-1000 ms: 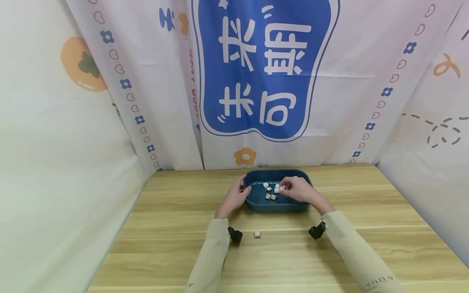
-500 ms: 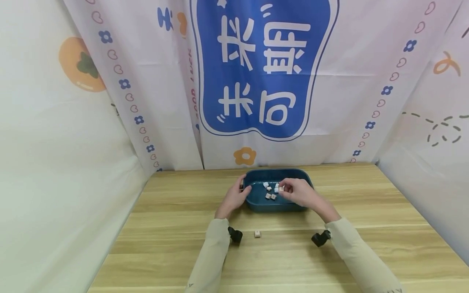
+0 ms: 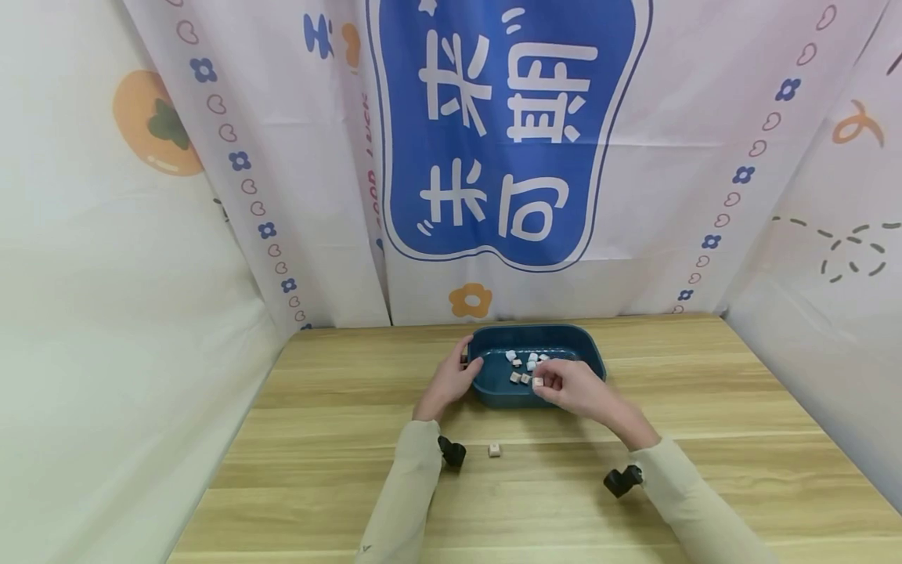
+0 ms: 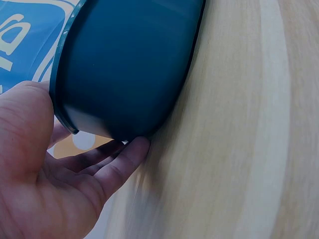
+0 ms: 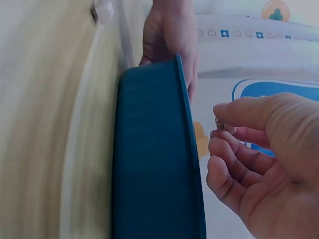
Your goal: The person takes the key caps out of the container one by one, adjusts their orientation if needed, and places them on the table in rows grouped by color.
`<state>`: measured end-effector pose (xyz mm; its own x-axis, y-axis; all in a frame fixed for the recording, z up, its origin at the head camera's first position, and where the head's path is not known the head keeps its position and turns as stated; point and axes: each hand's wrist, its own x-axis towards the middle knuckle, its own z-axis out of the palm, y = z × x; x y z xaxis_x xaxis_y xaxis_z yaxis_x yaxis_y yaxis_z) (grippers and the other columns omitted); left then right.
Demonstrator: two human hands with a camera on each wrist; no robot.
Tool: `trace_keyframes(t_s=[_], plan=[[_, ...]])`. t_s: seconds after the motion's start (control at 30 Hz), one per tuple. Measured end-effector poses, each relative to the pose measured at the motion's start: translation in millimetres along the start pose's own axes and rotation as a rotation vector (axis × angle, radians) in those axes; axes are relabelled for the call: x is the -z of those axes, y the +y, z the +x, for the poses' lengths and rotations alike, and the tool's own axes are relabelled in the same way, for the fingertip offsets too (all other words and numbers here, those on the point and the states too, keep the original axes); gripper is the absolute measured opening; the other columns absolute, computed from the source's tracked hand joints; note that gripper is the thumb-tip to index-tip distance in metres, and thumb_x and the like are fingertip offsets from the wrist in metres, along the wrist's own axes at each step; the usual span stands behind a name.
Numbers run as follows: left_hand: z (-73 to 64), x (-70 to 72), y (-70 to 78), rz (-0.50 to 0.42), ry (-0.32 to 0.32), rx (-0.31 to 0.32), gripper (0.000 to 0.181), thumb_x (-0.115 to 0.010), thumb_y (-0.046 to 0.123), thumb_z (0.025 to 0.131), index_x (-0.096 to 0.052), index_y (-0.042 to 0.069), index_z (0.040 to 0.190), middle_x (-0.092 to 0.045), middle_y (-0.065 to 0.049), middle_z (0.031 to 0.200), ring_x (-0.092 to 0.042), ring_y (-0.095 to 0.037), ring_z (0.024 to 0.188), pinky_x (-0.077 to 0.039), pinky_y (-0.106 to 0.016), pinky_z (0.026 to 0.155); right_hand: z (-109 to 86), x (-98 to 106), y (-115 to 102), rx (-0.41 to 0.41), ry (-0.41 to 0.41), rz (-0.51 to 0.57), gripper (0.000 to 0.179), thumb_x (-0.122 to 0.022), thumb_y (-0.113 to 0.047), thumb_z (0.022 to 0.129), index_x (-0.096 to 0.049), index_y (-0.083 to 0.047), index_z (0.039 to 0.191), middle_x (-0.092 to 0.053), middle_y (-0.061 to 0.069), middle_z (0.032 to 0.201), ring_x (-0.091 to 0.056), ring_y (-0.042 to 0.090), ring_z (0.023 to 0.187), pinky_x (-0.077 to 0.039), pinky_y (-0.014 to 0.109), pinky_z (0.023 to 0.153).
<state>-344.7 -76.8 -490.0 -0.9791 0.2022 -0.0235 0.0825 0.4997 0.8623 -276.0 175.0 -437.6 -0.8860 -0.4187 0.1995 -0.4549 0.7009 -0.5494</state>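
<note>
A dark teal bin (image 3: 539,400) stands near the table's back edge, several small whitish keycaps (image 3: 516,377) lying on its floor. My left hand (image 3: 451,381) grips the bin's left end; in the left wrist view, its fingers (image 4: 122,167) touch the end wall low down. Over the bin's front right part, my right hand (image 3: 581,388) pinches one pale keycap (image 3: 539,382) between thumb and fingertips. The right wrist view shows this pinched keycap (image 5: 219,124) side-on, above the rim. Another keycap (image 3: 494,450) sits on the table in front of the bin.
The wooden table (image 3: 338,470) extends to both sides and in front of the bin. A printed cloth (image 3: 437,290) hangs directly behind it. Black camera mounts (image 3: 452,453) are worn on both wrists, low over the table.
Holding the keycap, my right hand has come back toward the bin's front rim, uncovering more keycaps behind it. My left hand stays in place on the bin.
</note>
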Motion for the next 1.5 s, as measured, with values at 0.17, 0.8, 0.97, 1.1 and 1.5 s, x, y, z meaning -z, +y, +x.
trace_keyframes(t_s=[0.17,0.8,0.97,1.1,1.5], plan=[[0.4,-0.6,-0.6,0.008,-0.002,0.0,0.057,-0.051,0.036,0.102,-0.028,0.03,0.154,-0.046,-0.017,0.149,-0.049,-0.033,0.134,-0.045,-0.052,0.105,-6.6,-3.9,-4.8,0.019,-0.028,-0.003,0.011,-0.071,-0.02,0.09,-0.07,-0.014,0.1,-0.059,-0.009,0.079,-0.051,0.007,0.071,-0.046,0.021,0.063],[1.3,-1.0,1.6,0.023,0.007,-0.012,0.058,-0.051,0.036,0.102,-0.029,0.028,0.154,-0.047,-0.018,0.148,-0.051,-0.033,0.132,-0.046,-0.051,0.104,-17.5,-24.1,-7.8,0.109,-0.061,-0.012,0.008,-0.07,-0.019,0.09,-0.071,-0.015,0.098,-0.06,-0.012,0.078,-0.051,0.001,0.07,-0.047,0.019,0.064],[1.7,-0.8,1.4,0.021,0.004,-0.007,0.058,-0.05,0.036,0.102,-0.028,0.028,0.155,-0.047,-0.018,0.148,-0.05,-0.034,0.133,-0.045,-0.051,0.104,-17.3,-30.7,-8.3,0.116,-0.096,-0.012,0.009,-0.069,-0.02,0.091,-0.071,-0.014,0.098,-0.058,-0.013,0.076,-0.051,0.001,0.069,-0.046,0.019,0.064],[0.5,-0.1,1.1,0.023,0.008,-0.007,0.058,-0.051,0.035,0.102,-0.028,0.029,0.155,-0.046,-0.018,0.149,-0.05,-0.034,0.133,-0.045,-0.052,0.105,-17.5,-36.8,-8.5,0.118,-0.122,-0.011,0.012,-0.068,-0.019,0.091,-0.071,-0.012,0.1,-0.058,-0.012,0.076,-0.05,0.0,0.068,-0.046,0.019,0.062],[0.2,-0.1,1.9,0.039,0.006,-0.017,0.058,-0.05,0.034,0.102,-0.028,0.025,0.155,-0.045,-0.02,0.149,-0.05,-0.035,0.134,-0.044,-0.052,0.105,-18.2,-45.4,-8.0,0.118,-0.222,-0.012,0.009,-0.068,-0.02,0.092,-0.068,-0.014,0.099,-0.056,-0.014,0.072,-0.049,-0.002,0.064,-0.044,0.018,0.061]])
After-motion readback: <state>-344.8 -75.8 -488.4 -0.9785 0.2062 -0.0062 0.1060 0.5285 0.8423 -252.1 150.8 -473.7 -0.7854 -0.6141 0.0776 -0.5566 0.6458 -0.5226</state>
